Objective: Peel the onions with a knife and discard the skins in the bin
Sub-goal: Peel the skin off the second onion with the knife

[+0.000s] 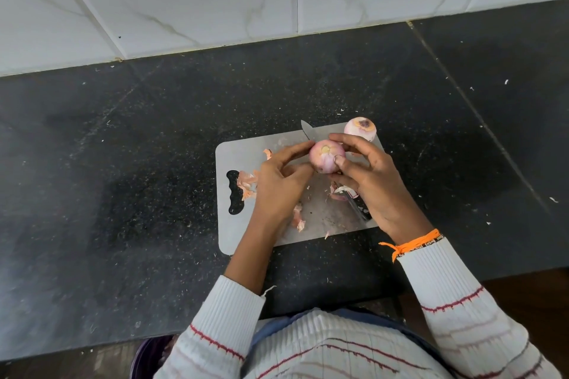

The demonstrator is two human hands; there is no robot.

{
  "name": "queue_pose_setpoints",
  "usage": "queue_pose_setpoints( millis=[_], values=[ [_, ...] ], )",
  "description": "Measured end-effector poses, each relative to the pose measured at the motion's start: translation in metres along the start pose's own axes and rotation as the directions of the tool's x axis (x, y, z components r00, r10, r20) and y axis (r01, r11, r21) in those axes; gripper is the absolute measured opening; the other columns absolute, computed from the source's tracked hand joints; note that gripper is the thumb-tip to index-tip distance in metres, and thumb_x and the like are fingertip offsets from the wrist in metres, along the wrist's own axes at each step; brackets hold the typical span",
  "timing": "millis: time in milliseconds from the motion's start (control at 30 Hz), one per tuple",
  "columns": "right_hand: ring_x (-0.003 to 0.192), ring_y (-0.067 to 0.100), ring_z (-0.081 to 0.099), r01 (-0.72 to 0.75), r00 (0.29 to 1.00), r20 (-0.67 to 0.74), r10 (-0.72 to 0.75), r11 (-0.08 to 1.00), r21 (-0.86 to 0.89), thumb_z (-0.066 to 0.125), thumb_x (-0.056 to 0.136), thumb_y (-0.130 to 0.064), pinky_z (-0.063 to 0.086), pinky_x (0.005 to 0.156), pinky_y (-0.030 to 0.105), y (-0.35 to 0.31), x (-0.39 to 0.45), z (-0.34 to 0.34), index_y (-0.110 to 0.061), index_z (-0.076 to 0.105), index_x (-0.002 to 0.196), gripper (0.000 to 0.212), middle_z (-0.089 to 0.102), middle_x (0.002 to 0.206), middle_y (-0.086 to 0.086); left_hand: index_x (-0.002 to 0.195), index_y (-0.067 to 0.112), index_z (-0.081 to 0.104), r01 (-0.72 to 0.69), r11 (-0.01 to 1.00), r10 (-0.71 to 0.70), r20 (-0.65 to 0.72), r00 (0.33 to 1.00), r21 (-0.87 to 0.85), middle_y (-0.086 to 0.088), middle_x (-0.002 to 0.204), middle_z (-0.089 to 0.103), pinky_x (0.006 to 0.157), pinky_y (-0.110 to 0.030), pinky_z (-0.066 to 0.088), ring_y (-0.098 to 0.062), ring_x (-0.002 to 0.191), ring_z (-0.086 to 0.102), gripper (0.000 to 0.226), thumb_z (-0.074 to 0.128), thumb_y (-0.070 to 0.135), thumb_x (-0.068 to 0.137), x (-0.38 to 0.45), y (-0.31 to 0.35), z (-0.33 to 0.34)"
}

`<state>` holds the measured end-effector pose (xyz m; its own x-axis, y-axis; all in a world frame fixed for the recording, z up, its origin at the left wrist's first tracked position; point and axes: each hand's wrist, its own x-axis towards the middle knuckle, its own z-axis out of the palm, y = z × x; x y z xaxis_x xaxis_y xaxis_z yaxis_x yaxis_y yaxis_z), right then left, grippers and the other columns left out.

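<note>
both hands (278, 177) (374, 177) grasp the onion (327, 160); right also holds the knife (309, 132), its middle hidden.

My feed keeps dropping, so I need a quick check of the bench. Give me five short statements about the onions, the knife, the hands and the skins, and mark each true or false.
1. Both hands hold one onion above the cutting board. True: the left hand and right hand grip it from either side.
2. A second onion sits at the board's far right corner. True.
3. The knife lies on the counter, away from the hands. False: its handle is in the right hand and its blade tip shows behind the held onion.
4. The board carries no skins. False: onion skins lie scattered on it.
5. The second onion is sliced into rings. False: it is whole.
</note>
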<state>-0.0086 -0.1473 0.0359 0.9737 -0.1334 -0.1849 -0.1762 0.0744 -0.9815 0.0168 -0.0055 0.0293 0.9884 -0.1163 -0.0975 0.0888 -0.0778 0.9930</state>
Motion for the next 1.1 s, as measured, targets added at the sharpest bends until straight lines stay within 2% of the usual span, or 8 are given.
queue_pose_setpoints(
  millis=[133, 333, 533, 667, 800, 933, 1000, 1100],
  values=[
    [0.100, 0.021, 0.067, -0.030, 1.000, 0.005, 0.030, 0.998, 0.054, 0.053, 0.091, -0.003, 0.055, 0.086, 0.041, 0.0005, 0.0008, -0.0007, -0.021, 0.064, 0.109, 0.028, 0.061, 0.118, 0.008, 0.113, 0.021, 0.065, -0.024, 0.996, 0.021, 0.031, 0.999, 0.090, 0.007, 0.108, 0.069, 0.084, -0.032, 0.055, -0.007, 0.091, 0.068, 0.041, 0.075, 0.022, 0.073, -0.0007, -0.0014, 0.0027],
    [0.098, 0.022, 0.067, -0.024, 0.999, 0.027, 0.024, 1.000, 0.006, 0.055, 0.089, 0.000, 0.056, 0.084, 0.040, 0.0024, 0.0001, -0.0046, -0.016, 0.063, 0.112, 0.030, 0.063, 0.117, 0.008, 0.107, 0.015, 0.067, -0.055, 0.984, 0.042, 0.078, 0.996, 0.172, 0.015, 0.088, 0.069, 0.071, -0.021, 0.056, -0.001, 0.078, 0.069, 0.037, 0.071, 0.005, 0.072, -0.0007, 0.0016, -0.0017],
    [0.093, 0.022, 0.069, -0.008, 1.000, -0.004, 0.008, 0.996, -0.094, 0.060, 0.087, -0.004, 0.057, 0.078, 0.049, 0.0025, -0.0016, 0.0025, -0.022, 0.064, 0.112, 0.031, 0.065, 0.114, 0.003, 0.106, 0.013, 0.064, -0.065, 0.972, 0.063, 0.017, 0.998, 0.227, 0.007, 0.090, 0.070, 0.069, -0.021, 0.057, -0.004, 0.076, 0.068, 0.037, 0.075, 0.012, 0.070, 0.0004, -0.0020, 0.0047],
    [0.093, 0.021, 0.069, -0.003, 1.000, 0.001, 0.003, 0.997, -0.080, 0.059, 0.088, -0.003, 0.058, 0.077, 0.042, 0.0022, -0.0015, 0.0021, -0.019, 0.063, 0.114, 0.031, 0.064, 0.116, 0.006, 0.096, 0.017, 0.066, -0.070, 0.967, 0.076, -0.015, 0.997, 0.246, 0.013, 0.082, 0.068, 0.064, -0.014, 0.053, 0.001, 0.070, 0.066, 0.026, 0.074, 0.009, 0.073, 0.0016, -0.0033, 0.0026],
    [0.098, 0.020, 0.068, -0.049, 0.998, 0.041, 0.046, 0.996, 0.074, 0.053, 0.090, 0.001, 0.057, 0.079, 0.030, 0.0010, -0.0009, -0.0001, -0.012, 0.060, 0.115, 0.029, 0.063, 0.116, 0.007, 0.093, 0.016, 0.069, -0.069, 0.983, 0.073, -0.022, 0.997, 0.172, 0.011, 0.082, 0.069, 0.060, -0.010, 0.049, 0.004, 0.065, 0.064, 0.027, 0.064, -0.004, 0.076, 0.0022, -0.0004, -0.0042],
    [0.098, 0.020, 0.067, -0.093, 0.995, 0.050, 0.084, 0.972, 0.217, 0.045, 0.095, -0.004, 0.057, 0.080, 0.029, -0.0003, 0.0026, -0.0028, -0.016, 0.060, 0.110, 0.025, 0.066, 0.110, 0.008, 0.116, 0.012, 0.063, -0.005, 0.999, 0.007, 0.063, 0.998, -0.036, 0.002, 0.111, 0.067, 0.081, -0.021, 0.053, -0.005, 0.092, 0.067, 0.037, 0.060, -0.004, 0.082, -0.0008, -0.0012, -0.0015],
    [0.090, 0.019, 0.069, -0.147, 0.989, 0.070, 0.131, 0.925, 0.350, 0.040, 0.097, -0.006, 0.058, 0.073, 0.027, -0.0004, 0.0022, -0.0014, -0.013, 0.058, 0.109, 0.023, 0.069, 0.101, 0.008, 0.123, 0.011, 0.056, 0.062, 0.983, -0.041, 0.119, 0.992, -0.175, 0.001, 0.117, 0.064, 0.083, -0.019, 0.052, -0.004, 0.100, 0.064, 0.043, 0.062, -0.002, 0.083, -0.0029, -0.0028, 0.0011],
    [0.077, 0.014, 0.070, -0.184, 0.983, 0.072, 0.169, 0.896, 0.405, 0.039, 0.098, -0.008, 0.055, 0.060, 0.022, 0.0012, 0.0014, 0.0023, -0.010, 0.052, 0.105, 0.015, 0.066, 0.097, 0.012, 0.127, 0.013, 0.053, 0.083, 0.977, -0.052, 0.158, 0.986, -0.196, 0.003, 0.117, 0.063, 0.086, -0.020, 0.050, -0.007, 0.107, 0.061, 0.050, 0.068, 0.005, 0.080, -0.0028, -0.0053, 0.0054]
  ],
)
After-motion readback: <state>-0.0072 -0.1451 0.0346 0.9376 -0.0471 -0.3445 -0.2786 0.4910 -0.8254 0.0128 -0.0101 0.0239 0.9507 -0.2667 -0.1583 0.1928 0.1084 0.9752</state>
